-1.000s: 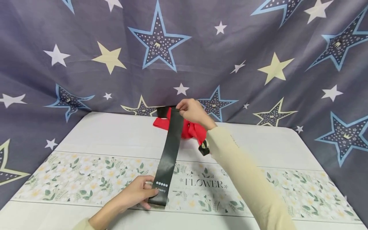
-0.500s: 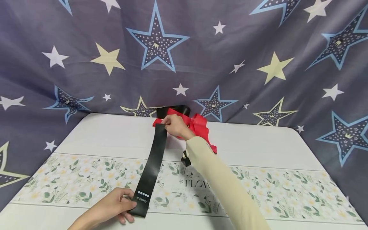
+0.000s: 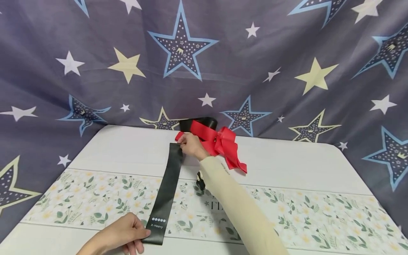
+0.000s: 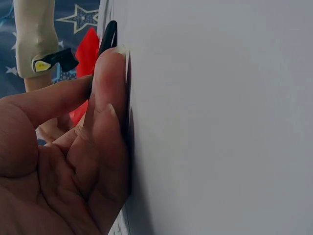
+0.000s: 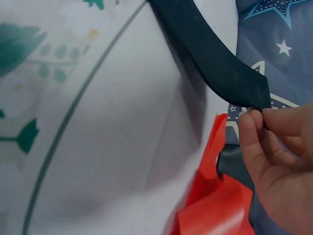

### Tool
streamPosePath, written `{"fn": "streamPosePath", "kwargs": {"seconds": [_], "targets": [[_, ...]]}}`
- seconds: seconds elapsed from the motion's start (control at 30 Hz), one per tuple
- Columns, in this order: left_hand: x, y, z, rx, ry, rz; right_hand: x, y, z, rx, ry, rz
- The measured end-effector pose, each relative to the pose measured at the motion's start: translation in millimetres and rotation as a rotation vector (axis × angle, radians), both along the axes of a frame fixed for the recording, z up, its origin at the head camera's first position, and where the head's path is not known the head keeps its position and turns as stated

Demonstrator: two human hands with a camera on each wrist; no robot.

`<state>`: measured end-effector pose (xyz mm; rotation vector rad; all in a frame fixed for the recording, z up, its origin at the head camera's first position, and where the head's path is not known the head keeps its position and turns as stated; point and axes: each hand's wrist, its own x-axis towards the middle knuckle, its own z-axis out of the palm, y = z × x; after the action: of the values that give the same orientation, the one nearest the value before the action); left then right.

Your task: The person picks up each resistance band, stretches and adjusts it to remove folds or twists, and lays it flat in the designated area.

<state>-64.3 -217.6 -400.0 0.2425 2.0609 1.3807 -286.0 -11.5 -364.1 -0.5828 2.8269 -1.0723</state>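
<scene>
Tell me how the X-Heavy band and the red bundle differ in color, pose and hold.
Color: the X-Heavy band is black with white print, while the red bundle is bright red.
Pose: the X-Heavy band runs out long and smooth; the red bundle lies folded and looped.
Hold: the left hand and right hand pinch opposite ends of the X-Heavy band; neither grips the red bundle.
Shared: both look like flat, broad strip material.

starry curtain (image 3: 223, 71) behind floral-banded table (image 3: 277, 166)

I get 1 left hand (image 3: 122, 232), 1 right hand (image 3: 192, 146), 1 near black band (image 3: 166, 187), 1 far black band (image 3: 207, 121), 1 table (image 3: 134, 148); can't count red bands (image 3: 226, 141).
</scene>
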Motion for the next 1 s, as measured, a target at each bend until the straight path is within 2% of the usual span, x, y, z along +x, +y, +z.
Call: {"fn": "streamPosePath", "kwargs": {"seconds": [0.17, 0.27, 0.43, 0.57, 0.73, 1.0], "targets": [[-2.8, 1, 1.7, -0.059, 0.012, -0.006, -1.1, 8, -4.9, 0.046, -0.016, -0.002], [-5.7, 1, 1.9, -0.078, 0.014, -0.012, -2.0, 14, -6.7, 0.067, -0.060, 0.013], [-7.2, -1, 1.3, -0.073, -0.003, -0.020, -0.3, 21, -9.1, 0.106, -0.162, 0.066], [-6.9, -7, 0.0, -0.048, -0.005, -0.036, 8.1, 28, -6.4, 0.065, -0.193, 0.129], [-9.1, -6, 0.9, -0.040, -0.008, -0.054, 22.3, 48, 3.1, 0.030, -0.143, 0.151], [-15.1, -3, 7.3, -0.146, 0.049, -0.067, 31.9, 101, 5.6, -0.047, -0.040, 0.045]]}}
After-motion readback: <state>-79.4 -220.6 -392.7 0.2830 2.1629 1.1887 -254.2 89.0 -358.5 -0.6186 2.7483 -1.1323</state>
